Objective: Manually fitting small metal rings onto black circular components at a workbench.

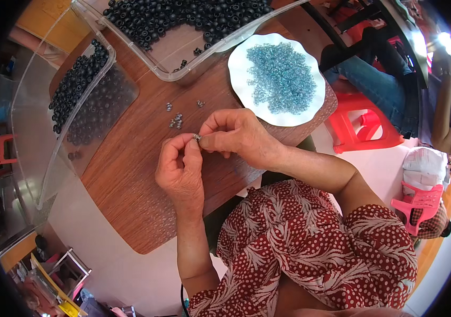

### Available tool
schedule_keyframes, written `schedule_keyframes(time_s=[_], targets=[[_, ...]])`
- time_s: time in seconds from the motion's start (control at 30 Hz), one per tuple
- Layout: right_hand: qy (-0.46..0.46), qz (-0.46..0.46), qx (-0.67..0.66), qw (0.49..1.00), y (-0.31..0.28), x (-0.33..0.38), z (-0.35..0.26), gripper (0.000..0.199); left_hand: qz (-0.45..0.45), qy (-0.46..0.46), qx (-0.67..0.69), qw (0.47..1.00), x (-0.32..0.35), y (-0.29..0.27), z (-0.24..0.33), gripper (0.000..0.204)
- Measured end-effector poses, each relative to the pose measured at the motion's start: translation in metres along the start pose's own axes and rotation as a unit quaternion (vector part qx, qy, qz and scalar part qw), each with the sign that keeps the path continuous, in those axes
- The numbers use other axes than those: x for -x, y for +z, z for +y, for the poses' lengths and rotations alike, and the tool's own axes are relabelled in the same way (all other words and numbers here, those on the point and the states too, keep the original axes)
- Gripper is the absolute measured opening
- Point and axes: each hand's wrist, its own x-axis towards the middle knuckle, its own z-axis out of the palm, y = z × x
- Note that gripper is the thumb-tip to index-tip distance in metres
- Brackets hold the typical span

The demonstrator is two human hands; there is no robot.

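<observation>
Over the brown wooden table (130, 195), the fingertips of my left hand (179, 166) and my right hand (244, 140) meet in a pinch. Between them is a small shiny dark-and-silver piece (197, 137), mostly covered by the fingers, so its exact kind is unclear. Just beyond my left hand lies a cluster of similar small pieces (176, 121). Two smaller bits of the same look rest farther out, a left one (169, 106) and a right one (200, 103). To the far right a white wavy-rimmed plate (238, 79) bears a heap of tiny clear teal beads (283, 79).
A clear plastic box (170, 74) of round black beads (183, 21) stands at the far side. Another clear container (77, 119) with black beads overhangs the table's left edge. A red stool (344, 127) and a seated person's jeans (376, 79) are at right.
</observation>
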Motion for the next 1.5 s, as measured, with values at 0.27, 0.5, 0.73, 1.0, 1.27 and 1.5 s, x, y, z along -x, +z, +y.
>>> schedule_keyframes(time_s=[0.27,0.5,0.73,1.0,1.27,1.5], targets=[[0.067,-0.020,-0.192,0.979,-0.0012,-0.0029,0.0036,0.012,-0.030,-0.075,0.204,0.976,-0.0032,0.0003,0.0004,0.011],[0.078,-0.018,-0.209,0.975,-0.0059,-0.0024,0.0024,0.011,-0.044,-0.082,0.216,0.972,-0.0041,0.0017,0.0006,0.013],[0.109,-0.049,-0.253,0.960,-0.0075,-0.0031,0.0015,0.010,-0.047,-0.094,0.272,0.956,-0.0052,0.0002,0.0016,0.013],[0.147,-0.062,-0.297,0.941,-0.0087,-0.0045,0.0054,0.010,-0.054,-0.096,0.256,0.960,-0.0050,-0.0017,-0.0017,0.014],[0.155,-0.042,-0.287,0.944,-0.0069,-0.0033,0.0051,0.013,-0.056,-0.103,0.249,0.961,-0.0049,-0.0035,-0.0021,0.015],[0.150,-0.041,-0.258,0.954,-0.0091,-0.0021,0.0014,0.017,-0.048,-0.089,0.233,0.967,-0.0036,-0.0010,-0.0001,0.017]])
